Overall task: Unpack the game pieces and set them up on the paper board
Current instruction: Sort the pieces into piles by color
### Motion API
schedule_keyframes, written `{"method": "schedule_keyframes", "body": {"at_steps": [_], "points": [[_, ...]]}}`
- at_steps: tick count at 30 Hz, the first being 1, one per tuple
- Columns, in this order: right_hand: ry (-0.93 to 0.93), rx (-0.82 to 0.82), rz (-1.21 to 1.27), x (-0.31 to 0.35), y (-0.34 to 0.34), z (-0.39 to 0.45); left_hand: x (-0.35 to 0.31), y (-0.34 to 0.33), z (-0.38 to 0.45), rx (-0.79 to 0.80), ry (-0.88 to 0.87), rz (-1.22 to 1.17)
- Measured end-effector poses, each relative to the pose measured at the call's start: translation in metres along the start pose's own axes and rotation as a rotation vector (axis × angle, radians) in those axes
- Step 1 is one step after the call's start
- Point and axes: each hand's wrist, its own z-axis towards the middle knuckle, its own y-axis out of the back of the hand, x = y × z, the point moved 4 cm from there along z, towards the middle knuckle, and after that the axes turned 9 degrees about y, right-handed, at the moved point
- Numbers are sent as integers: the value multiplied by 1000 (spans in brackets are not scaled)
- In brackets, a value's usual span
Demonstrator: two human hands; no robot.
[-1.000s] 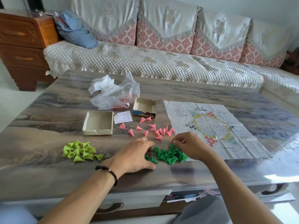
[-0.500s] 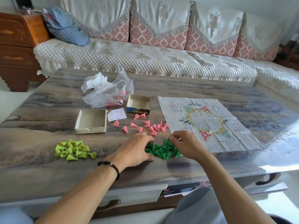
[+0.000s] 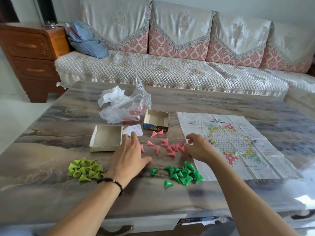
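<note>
Game pieces lie in three loose heaps on the table [image 3: 51, 167], none of them on the paper board [image 3: 238, 147], which is spread flat at the right with its printed star pattern facing up. Behind the table runs a long sofa [image 3: 170, 74] with a blue bundle of cloth [image 3: 87, 41] at its left end, next to a wooden cabinet [image 3: 32, 55]. A crumpled plastic bag [image 3: 122, 106] sits at the far middle of the table, with an open box tray [image 3: 105, 139] (pale card inside) in front of it, a smaller blue-sided box [image 3: 156, 121] to the right and a slip of paper [image 3: 133, 131] between them. The left hand [image 3: 129, 155] reaches flat, fingers straight and spread, over the left edge of the pink pieces [image 3: 170, 146]. The right hand [image 3: 199, 149] has its fingers curled down at the right edge of that heap; whether it grips a piece I cannot tell. Dark green pieces [image 3: 182, 173] lie nearer, and lime green pieces [image 3: 85, 169] well to the left.
</note>
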Motion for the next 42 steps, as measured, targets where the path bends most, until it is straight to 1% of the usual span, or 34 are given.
{"method": "schedule_keyframes", "body": {"at_steps": [3, 6, 8, 12, 16, 17, 19, 24, 26, 30, 35, 38, 42], "points": [[-11, 52, 1, 6, -3, 10, 0, -2, 15, 44, 46, -3], [69, 79, 23, 16, -9, 18, -2, -4, 31, 148, 60, -15], [122, 86, 56, 22, -14, 23, -7, -6, 38, 210, 14, -28], [218, 135, 62, 30, -12, 24, -21, -16, 46, 274, -129, -94], [247, 284, 6, 20, -6, 14, -27, -22, 54, 416, -180, -162], [245, 298, -10, 18, -7, 12, -26, -22, 56, 437, -179, -178], [244, 266, -14, 17, -10, 11, -25, -22, 59, 438, -175, -189], [239, 106, 56, 27, -20, 21, -30, -26, 65, 393, -199, -178], [226, 75, 85, 28, -23, 28, -32, -27, 68, 386, -202, -191], [227, 80, 100, 19, -23, 36, -24, -24, 66, 410, -181, -234], [244, 99, 52, 16, -21, 33, -24, -20, 66, 403, -156, -144], [253, 97, 39, 23, -22, 36, -32, -25, 74, 403, -176, -101], [268, 95, 42, 26, -26, 48, -37, -31, 82, 403, -206, -128]]}}
